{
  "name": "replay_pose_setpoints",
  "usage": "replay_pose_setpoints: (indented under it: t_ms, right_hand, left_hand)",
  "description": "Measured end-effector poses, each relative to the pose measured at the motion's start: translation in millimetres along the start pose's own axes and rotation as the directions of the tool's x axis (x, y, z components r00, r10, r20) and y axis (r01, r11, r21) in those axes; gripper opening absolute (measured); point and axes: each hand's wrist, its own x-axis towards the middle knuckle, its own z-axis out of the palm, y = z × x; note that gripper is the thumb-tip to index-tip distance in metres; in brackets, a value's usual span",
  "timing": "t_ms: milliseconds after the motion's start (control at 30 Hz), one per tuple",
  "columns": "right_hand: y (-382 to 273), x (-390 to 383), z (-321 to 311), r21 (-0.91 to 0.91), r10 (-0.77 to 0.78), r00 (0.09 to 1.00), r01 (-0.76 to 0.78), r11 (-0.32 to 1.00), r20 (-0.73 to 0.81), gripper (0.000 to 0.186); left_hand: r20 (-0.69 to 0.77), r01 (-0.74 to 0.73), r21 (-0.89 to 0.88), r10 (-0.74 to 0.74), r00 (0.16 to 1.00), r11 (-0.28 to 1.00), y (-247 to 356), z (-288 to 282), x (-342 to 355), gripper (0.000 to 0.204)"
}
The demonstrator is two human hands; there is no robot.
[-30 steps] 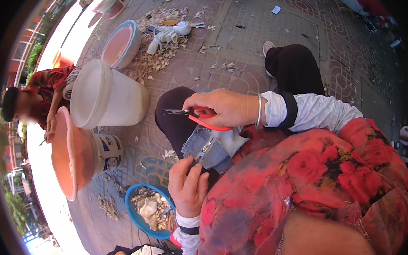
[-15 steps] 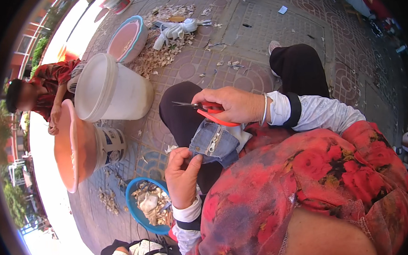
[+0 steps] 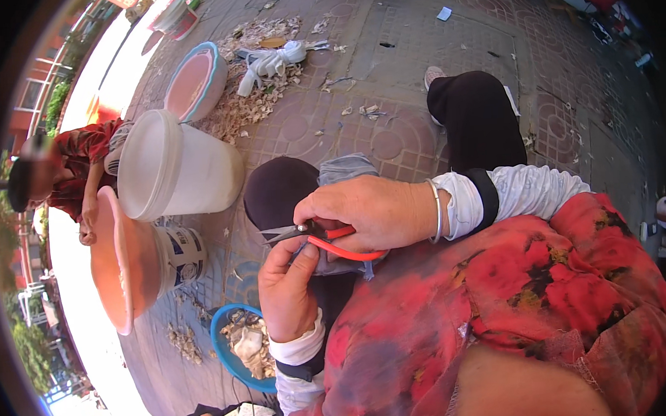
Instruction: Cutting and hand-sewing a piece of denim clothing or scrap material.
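My right hand (image 3: 375, 212) is closed round the red handles of a small pair of scissors (image 3: 302, 228), whose slim blades point left and are slightly parted. Just below the blades, my left hand (image 3: 288, 289) pinches with thumb and forefinger at the edge of a piece of blue denim. Most of this denim piece (image 3: 344, 167) is covered by my right hand; a faded part shows above that hand by my knee, and a little shows beneath the handles. Its zip is hidden now. Both hands are close together over my lap.
A white bucket (image 3: 207, 173) stands to the left, near an orange basin (image 3: 110, 257) on a printed pail (image 3: 181, 255). A blue basin (image 3: 224, 353) holds pale scraps. Beyond are a pink basin (image 3: 191, 87), white gloves (image 3: 271, 63) on scattered peelings, and a person in red (image 3: 82, 157).
My right hand has come down and left with the scissors, bringing the blades to my left fingertips. The denim has turned, so its zip no longer shows. The view has shifted slightly.
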Motion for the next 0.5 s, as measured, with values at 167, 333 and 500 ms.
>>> replay_pose_setpoints:
  t_ms: [167,333,500]
  right_hand:
    - [12.0,1.2,-12.2,0.268,0.068,0.997,-0.074,0.961,0.03,0.042]
    - [12.6,-1.9,-22.1,0.566,0.039,0.992,-0.101,0.818,0.121,0.044]
    - [-0.5,-13.6,-31.1,0.616,0.055,0.99,-0.124,0.778,0.13,0.047]
  left_hand:
    - [0.051,-0.063,-0.054,0.066,0.997,0.997,0.8,7.0,8.5,0.017]
    - [0.149,0.04,-0.14,-0.019,0.989,0.989,6.2,12.1,13.0,0.013]
    - [0.121,0.05,-0.103,-0.037,0.992,0.993,19.0,39.7,10.6,0.012]
